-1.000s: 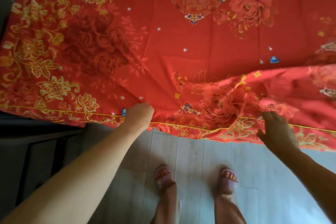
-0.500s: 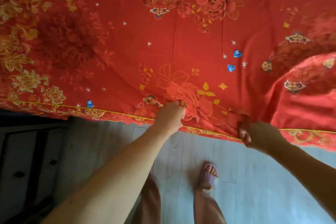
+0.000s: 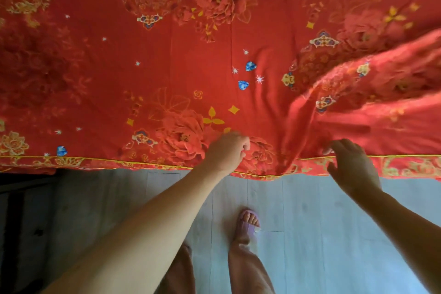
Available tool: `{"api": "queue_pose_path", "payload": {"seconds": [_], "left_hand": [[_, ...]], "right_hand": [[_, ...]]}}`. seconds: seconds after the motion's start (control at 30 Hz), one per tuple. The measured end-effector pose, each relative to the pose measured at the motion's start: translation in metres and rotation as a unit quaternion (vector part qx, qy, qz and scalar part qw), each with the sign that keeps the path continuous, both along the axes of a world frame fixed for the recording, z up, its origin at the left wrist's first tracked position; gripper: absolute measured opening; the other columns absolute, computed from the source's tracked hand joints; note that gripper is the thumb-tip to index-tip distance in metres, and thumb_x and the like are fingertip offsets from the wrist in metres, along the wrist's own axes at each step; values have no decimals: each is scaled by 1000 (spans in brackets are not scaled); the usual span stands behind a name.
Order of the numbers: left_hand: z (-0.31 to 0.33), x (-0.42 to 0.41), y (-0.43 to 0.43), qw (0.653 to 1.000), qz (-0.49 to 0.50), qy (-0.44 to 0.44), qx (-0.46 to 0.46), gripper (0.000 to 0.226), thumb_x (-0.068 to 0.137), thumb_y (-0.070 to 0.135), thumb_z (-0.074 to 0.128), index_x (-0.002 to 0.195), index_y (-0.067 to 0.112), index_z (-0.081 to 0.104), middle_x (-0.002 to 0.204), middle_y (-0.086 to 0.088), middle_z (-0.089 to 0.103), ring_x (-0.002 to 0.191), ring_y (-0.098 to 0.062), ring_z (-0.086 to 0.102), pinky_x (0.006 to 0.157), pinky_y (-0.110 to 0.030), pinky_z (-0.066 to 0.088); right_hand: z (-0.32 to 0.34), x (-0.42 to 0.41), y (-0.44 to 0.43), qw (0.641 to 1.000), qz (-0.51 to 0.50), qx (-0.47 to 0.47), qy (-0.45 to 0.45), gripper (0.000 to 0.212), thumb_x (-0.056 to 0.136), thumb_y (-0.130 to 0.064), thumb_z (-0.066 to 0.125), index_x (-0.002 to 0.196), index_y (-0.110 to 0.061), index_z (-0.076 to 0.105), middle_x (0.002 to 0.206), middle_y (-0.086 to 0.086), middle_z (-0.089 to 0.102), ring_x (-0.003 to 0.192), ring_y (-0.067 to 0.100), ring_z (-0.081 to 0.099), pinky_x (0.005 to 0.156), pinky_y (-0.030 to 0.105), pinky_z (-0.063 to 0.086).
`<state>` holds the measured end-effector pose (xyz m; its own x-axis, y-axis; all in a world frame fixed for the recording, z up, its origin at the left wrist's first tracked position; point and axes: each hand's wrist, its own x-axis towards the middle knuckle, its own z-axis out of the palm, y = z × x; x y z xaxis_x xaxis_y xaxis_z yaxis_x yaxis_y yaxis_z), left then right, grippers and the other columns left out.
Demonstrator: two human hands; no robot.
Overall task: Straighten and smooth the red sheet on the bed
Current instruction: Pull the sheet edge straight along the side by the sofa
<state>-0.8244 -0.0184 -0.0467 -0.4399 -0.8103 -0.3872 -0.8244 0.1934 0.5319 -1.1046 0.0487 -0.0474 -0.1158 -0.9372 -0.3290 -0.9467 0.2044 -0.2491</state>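
The red sheet (image 3: 195,59), printed with gold and red flowers and blue hearts, covers the bed across the upper half of the view. Its gold-piped hem hangs over the near edge. A raised fold (image 3: 372,93) billows at the right. My left hand (image 3: 226,150) is closed, pinching the sheet near the hem at centre. My right hand (image 3: 350,164) hovers at the hem below the fold, fingers spread, holding nothing.
Pale plank floor (image 3: 310,222) lies below the bed edge. My foot in a pink sandal (image 3: 249,219) and brown trouser legs stand close to the bed. Dark furniture (image 3: 21,222) sits at the lower left.
My right hand has let go of the sheet and opened. The view and both hands shifted right along the bed edge; the fold at right has risen.
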Motion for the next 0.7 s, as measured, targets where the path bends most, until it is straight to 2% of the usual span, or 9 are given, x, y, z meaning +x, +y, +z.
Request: {"api": "queue_pose_path", "payload": {"seconds": [0.07,0.17,0.27,0.37,0.43,0.5,0.6,0.7], "left_hand": [[-4,-33,-4,1000,-12,11,6,16,81,8,65,97,13,67,102,-7,65,93,-25,63,81,-39,52],[-6,-70,-14,999,-18,31,-3,18,80,9,67,97,14,68,102,-7,64,94,-26,63,85,-39,50],[-5,-104,-21,998,-40,50,-6,18,80,9,68,97,14,68,103,-6,64,96,-24,62,86,-37,50],[-4,-137,-19,994,-77,76,6,17,79,4,67,95,9,70,97,-9,65,89,-26,63,82,-36,51],[-4,-157,-14,991,-100,83,12,17,79,4,68,95,8,70,96,-11,65,87,-27,63,79,-37,51],[-8,-171,-5,990,-126,70,9,19,77,8,69,96,9,70,98,-10,64,89,-28,63,81,-38,51],[-11,-191,9,987,-157,6,-18,26,74,19,73,99,10,67,104,-10,60,95,-30,60,84,-41,50],[-11,-206,16,987,-142,-58,-41,26,77,19,72,99,10,62,103,-10,62,96,-30,60,81,-41,51]], "right_hand": [[0,-25,3,999,-18,2,28,39,68,0,70,104,-13,62,102,14,60,95,41,55,77,47,51],[-3,-51,-5,998,-45,-8,40,29,72,0,68,97,-15,65,109,14,62,94,41,56,75,44,51],[-7,-70,-12,998,-16,26,50,27,66,-9,77,88,-20,66,119,13,62,94,39,59,73,41,51],[-7,-82,-15,997,40,19,59,23,60,-15,83,75,-19,67,98,10,69,84,36,62,69,39,51],[-6,-84,-17,996,66,5,52,20,59,-17,83,69,-18,67,78,6,68,76,33,63,67,38,51],[-6,-86,-14,997,71,-7,34,19,58,-17,83,66,-18,66,70,4,65,71,32,63,64,36,50],[-4,-100,-5,996,90,-6,2,20,61,-21,81,74,-20,66,76,3,65,76,32,64,68,37,50],[-5,-136,8,996,89,-15,17,34,61,-26,82,91,-21,67,90,5,66,85,33,63,73,42,50]]}}
